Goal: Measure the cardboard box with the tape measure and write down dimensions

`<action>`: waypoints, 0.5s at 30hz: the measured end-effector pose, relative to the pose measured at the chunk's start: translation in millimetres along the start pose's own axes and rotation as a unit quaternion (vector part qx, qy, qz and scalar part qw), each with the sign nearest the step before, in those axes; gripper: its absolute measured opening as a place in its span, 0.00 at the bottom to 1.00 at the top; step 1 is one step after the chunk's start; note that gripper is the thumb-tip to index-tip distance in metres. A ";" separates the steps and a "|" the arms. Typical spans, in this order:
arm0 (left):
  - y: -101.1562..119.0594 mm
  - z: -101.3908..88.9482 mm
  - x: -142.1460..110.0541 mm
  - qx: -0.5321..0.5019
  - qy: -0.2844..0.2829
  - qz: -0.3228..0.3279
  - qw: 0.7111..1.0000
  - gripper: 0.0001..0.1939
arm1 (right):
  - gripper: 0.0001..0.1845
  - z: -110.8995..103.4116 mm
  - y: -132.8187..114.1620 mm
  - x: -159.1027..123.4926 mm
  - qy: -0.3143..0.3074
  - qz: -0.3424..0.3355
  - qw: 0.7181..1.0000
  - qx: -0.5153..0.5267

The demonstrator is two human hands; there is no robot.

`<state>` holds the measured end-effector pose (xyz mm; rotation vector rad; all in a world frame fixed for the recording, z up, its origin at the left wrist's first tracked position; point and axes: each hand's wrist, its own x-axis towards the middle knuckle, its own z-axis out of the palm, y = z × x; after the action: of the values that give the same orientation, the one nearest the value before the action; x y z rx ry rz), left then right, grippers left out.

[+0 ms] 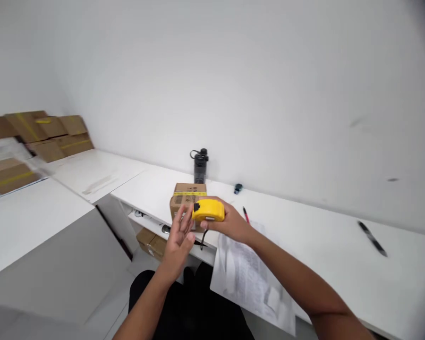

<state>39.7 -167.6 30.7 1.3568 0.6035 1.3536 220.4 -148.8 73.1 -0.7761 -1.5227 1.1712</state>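
Note:
A yellow tape measure (209, 209) with a black wrist strap sits in my right hand (232, 224), fingers over its top and thumb beneath. Just left of it, my left hand (179, 236) has its fingers stretched out and apart, close to the end of the tape measure. No drawn-out blade can be made out. Behind both hands stands a small cardboard box (186, 189) with yellow tape across it, partly hidden by them. Printed paper sheets (248, 269) hang over the desk edge below my right forearm.
A black bottle (200, 167) stands behind the box against the wall. On the white desk (315, 236) lie a red pen (246, 215), a small dark object (238, 188) and a black pen or knife (372, 239). Cardboard boxes (60, 134) are stacked far left; another box (152, 243) sits below.

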 end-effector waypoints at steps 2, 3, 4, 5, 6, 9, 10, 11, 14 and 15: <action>-19.4 10.3 -4.6 0.004 -0.014 -0.020 1.000 0.41 | 0.32 -3.7 13.3 -28.9 0.020 0.018 0.999 0.041; -29.9 15.4 -4.8 0.012 -0.024 -0.034 0.999 0.40 | 0.32 -6.4 21.7 -41.5 0.021 0.039 0.997 0.056; -40.1 20.5 -4.3 0.022 -0.032 -0.050 0.998 0.37 | 0.32 -10.4 30.4 -52.5 0.011 0.063 0.996 0.068; -49.7 25.8 -3.3 0.031 -0.035 -0.066 0.997 0.33 | 0.34 -16.5 38.7 -61.7 -0.009 0.087 0.993 0.073; -58.2 31.1 -2.1 0.037 -0.031 -0.082 0.995 0.29 | 0.35 -25.0 46.0 -68.8 -0.036 0.109 0.991 0.068; -78.0 46.2 2.2 0.012 0.008 -0.125 0.992 0.24 | 0.37 -66.2 61.1 -74.7 -0.054 0.133 0.988 -0.050; -83.0 50.8 4.3 -0.006 0.022 -0.141 0.990 0.24 | 0.36 -84.0 64.5 -71.1 -0.018 0.139 0.981 -0.136; -87.8 55.2 6.9 -0.023 0.031 -0.156 0.987 0.24 | 0.34 -102.4 67.9 -64.8 0.043 0.145 0.960 -0.235; -102.3 67.9 19.3 -0.044 0.032 -0.190 0.980 0.24 | 0.25 -151.6 81.3 -35.1 0.188 0.212 0.844 -0.454; -107.6 72.2 25.0 -0.041 0.026 -0.197 0.979 0.23 | 0.25 -163.4 87.3 -23.8 0.196 0.231 0.829 -0.470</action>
<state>146.3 -136.6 -40.6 1.0683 0.7958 1.0793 375.8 -95.6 -15.9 -2.0038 -1.5495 0.4304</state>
